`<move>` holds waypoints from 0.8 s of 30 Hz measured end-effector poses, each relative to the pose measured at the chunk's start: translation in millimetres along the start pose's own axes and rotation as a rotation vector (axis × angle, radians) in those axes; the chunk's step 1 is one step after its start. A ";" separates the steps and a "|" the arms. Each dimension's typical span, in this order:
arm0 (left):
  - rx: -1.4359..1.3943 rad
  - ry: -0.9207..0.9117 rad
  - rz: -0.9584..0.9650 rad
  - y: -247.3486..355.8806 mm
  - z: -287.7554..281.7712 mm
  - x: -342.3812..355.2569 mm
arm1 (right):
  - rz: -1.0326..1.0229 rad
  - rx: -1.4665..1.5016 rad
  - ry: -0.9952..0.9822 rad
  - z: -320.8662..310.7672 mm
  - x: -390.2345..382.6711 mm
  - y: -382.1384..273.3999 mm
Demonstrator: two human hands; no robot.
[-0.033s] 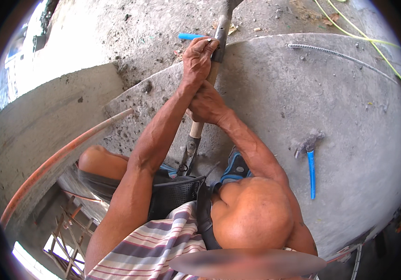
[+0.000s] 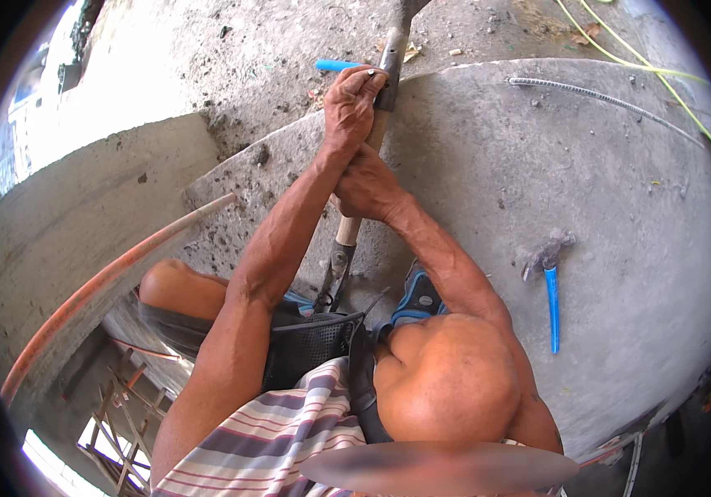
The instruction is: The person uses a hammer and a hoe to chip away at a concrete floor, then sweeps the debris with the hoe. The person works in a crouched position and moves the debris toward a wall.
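Note:
My left hand [image 2: 349,108] is closed at the dark metal socket of a long-handled tool that looks like a shovel [image 2: 387,89]. A small nail-like piece [image 2: 371,73] with a pale end pokes out between thumb and forefinger. Just past those knuckles a blue rod or handle [image 2: 339,65] sticks out leftward; whether the hand holds it too is hidden. Below, my right hand [image 2: 370,185] wraps round the wooden shaft [image 2: 349,231], under the left wrist. The shaft's near end has a metal fitting [image 2: 336,269] between my legs. The far end runs out of view.
On the concrete slab [image 2: 471,182] at right lies a blue-handled hammer [image 2: 551,298] with a crusted head. A ribbed steel bar [image 2: 604,94] and yellow-green cable [image 2: 662,74] lie at far right. An orange hose or pipe [image 2: 98,286] curves along the low concrete wall [image 2: 90,186] at left.

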State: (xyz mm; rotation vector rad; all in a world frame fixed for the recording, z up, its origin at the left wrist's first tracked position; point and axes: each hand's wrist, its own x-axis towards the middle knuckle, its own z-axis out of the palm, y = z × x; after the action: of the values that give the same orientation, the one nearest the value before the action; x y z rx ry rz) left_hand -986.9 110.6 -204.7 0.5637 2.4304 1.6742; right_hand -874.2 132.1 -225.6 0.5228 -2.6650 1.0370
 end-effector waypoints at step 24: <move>0.121 -0.019 0.213 -24.5 0.1 -1.8 | -0.027 0.267 0.191 -47.3 -28.4 -34.4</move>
State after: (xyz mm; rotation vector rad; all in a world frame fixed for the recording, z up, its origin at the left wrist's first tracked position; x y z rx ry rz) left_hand -990.8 102.3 -227.5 0.8793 2.5486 1.5932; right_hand -830.2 147.9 -180.4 0.4800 -2.3633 1.3705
